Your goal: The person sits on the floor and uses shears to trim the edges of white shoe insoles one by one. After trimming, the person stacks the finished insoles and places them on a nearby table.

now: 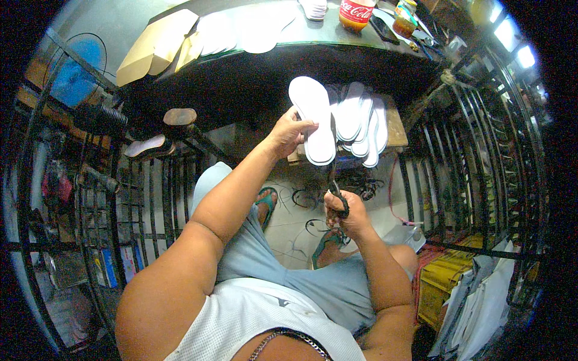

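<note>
My left hand (pixel 290 133) grips a white insole (pixel 314 114) by its left edge, thumb on top and fingers underneath. The insole stands nearly upright, its broad end away from me. Below and to the right, my right hand (pixel 348 212) is closed around the black handles of a pair of scissors (pixel 337 195). Their dark blades point up toward the lower end of the insole; whether they touch it I cannot tell. Just right of the held insole, several more white insoles (pixel 360 120) lie overlapping on a small wooden stand (pixel 396 129).
Dark curled trimmings (pixel 361 188) litter the tiled floor between my sandalled feet. A table (pixel 271 49) ahead carries white sole shapes, a yellowish cardboard piece (pixel 158 45) and a red-labelled bottle (pixel 355 14). Black metal racks (pixel 481 156) flank me; a yellow crate (pixel 445 283) stands at right.
</note>
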`<state>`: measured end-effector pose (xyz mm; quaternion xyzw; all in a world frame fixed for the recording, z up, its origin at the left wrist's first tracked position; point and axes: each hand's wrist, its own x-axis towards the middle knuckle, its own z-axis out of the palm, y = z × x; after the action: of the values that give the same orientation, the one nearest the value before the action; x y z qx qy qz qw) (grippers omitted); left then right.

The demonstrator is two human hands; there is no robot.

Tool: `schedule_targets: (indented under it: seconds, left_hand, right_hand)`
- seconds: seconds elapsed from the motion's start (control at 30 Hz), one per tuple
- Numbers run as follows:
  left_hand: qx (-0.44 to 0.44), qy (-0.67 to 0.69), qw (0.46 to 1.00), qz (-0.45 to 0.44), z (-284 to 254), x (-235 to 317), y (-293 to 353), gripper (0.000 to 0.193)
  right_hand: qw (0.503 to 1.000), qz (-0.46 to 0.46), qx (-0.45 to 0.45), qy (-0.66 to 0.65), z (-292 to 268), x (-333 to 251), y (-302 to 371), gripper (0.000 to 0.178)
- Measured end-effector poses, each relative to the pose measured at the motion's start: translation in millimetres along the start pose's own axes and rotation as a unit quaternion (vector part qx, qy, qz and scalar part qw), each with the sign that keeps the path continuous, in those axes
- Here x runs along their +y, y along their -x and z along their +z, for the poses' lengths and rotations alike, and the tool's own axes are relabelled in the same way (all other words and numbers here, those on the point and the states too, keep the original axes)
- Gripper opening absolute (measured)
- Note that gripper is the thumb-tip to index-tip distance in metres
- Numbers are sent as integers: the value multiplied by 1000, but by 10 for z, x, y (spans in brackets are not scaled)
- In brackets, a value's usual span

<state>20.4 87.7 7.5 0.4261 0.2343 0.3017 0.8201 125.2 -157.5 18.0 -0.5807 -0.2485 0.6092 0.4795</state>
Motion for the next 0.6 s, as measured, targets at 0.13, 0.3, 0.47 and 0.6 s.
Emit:
schedule_targets:
  seconds: [0.13, 0.3, 0.47, 0.6]
  left_hand:
    - [13, 15, 1000, 4, 16, -1, 71, 55]
    - [-2, -11, 1000, -21, 59, 5, 100, 58]
    - [-3, -28, 999, -36, 116, -67, 71, 60]
    - [-8, -62, 996, -69, 133, -98, 84, 62]
  right_hand:
    - [999, -23, -36, -23, 17, 66, -33, 50]
    - [995, -20, -64, -74, -68, 97, -40, 50]
    - [995, -29, -54, -78, -119, 138, -44, 51]
    - [993, -28, -33, -108, -131, 185, -84, 54]
